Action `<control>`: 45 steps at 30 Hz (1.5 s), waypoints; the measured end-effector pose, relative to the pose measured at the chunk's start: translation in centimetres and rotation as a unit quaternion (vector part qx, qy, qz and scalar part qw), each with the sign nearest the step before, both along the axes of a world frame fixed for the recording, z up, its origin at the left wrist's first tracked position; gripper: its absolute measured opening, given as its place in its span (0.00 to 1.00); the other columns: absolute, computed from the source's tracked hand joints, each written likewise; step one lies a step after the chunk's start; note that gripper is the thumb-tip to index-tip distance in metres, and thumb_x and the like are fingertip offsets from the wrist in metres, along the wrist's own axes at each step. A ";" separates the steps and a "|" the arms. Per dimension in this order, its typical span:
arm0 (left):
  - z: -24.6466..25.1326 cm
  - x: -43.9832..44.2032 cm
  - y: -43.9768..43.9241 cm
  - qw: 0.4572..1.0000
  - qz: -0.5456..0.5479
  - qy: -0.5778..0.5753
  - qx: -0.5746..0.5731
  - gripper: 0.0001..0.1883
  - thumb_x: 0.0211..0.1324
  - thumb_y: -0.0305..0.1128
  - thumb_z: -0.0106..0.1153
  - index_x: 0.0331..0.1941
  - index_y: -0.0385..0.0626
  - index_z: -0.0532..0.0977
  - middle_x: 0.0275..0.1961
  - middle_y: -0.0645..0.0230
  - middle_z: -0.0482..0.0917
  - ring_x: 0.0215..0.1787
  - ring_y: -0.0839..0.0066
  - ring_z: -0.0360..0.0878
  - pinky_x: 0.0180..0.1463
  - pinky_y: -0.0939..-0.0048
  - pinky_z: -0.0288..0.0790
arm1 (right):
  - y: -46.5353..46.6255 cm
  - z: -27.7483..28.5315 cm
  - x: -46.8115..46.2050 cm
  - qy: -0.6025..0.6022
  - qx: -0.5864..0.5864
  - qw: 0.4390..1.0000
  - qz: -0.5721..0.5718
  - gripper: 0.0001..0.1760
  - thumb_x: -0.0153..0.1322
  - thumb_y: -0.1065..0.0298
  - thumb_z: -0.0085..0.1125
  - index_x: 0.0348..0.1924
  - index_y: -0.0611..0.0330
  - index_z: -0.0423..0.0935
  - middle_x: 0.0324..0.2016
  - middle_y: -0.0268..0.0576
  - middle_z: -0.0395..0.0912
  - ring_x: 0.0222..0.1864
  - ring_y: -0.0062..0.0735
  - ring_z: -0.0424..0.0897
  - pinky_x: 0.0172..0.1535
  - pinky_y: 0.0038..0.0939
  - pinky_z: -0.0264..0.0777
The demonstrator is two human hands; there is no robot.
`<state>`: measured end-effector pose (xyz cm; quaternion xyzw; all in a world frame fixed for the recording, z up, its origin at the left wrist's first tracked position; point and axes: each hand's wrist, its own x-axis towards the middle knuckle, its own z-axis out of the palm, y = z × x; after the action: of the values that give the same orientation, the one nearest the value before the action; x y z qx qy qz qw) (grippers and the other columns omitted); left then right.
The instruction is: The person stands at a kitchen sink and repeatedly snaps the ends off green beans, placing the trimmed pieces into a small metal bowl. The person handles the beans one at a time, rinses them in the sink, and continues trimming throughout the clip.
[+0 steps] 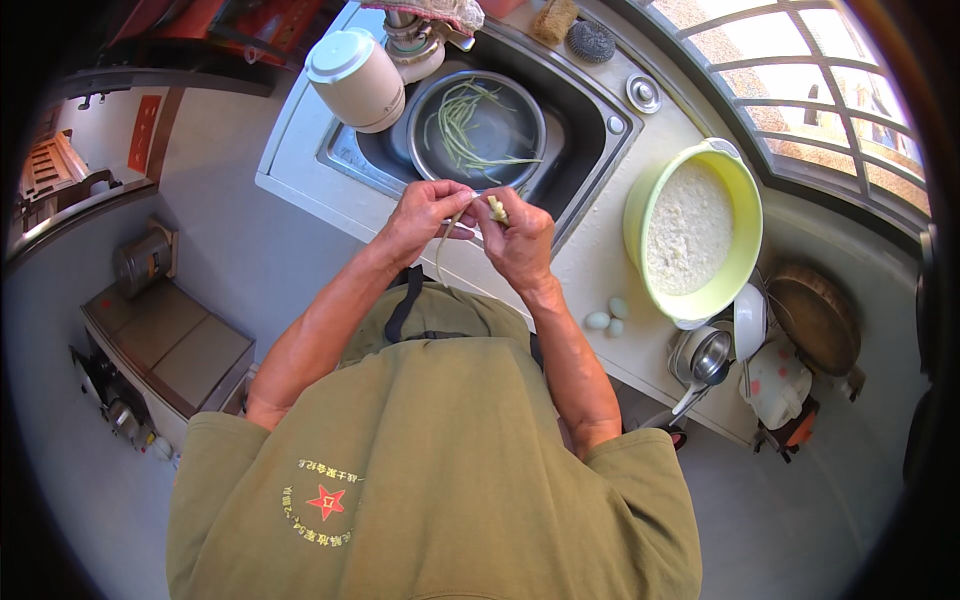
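Observation:
My left hand (427, 217) pinches a long, thin green vegetable strand (442, 251), whose tail hangs down towards my shirt. Close beside it, my right hand (519, 234) is curled around a small bunch of short, pale green cut pieces (497, 210). The fingertips of both hands meet over the sink's front edge. Just beyond them, a round stainless steel basin (517, 146) sits in the sink (585, 154). Several long green strands (459, 124) lie in that basin, mostly towards its left side. The strand's end between my fingertips is partly hidden.
A white faucet-mounted water purifier (352, 79) overhangs the sink's left. On the right stand a yellow-green tub (637, 232) of whitish, lumpy food (688, 229) and three pale eggs (598, 320). Pans and a ladle (690, 397) crowd the counter's right end. A steel scourer (591, 41) lies by the window.

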<state>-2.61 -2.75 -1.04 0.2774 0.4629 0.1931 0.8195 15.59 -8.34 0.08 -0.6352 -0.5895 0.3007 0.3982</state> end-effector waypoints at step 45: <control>4.4 -5.0 2.8 0.831 -0.262 0.125 0.474 0.13 0.74 0.34 0.66 0.45 0.34 0.88 0.35 0.65 0.89 0.38 0.74 0.87 0.47 0.66 0.81 | -2.3 3.8 -3.6 -0.166 0.071 0.983 0.042 0.11 0.65 0.74 0.74 0.40 0.57 0.83 0.32 0.41 0.88 0.32 0.44 0.88 0.34 0.40 0.80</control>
<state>-7.56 0.10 3.36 0.7647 0.3230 0.1303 0.5421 11.99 -10.60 3.85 -0.6209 -0.6935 0.1655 0.3258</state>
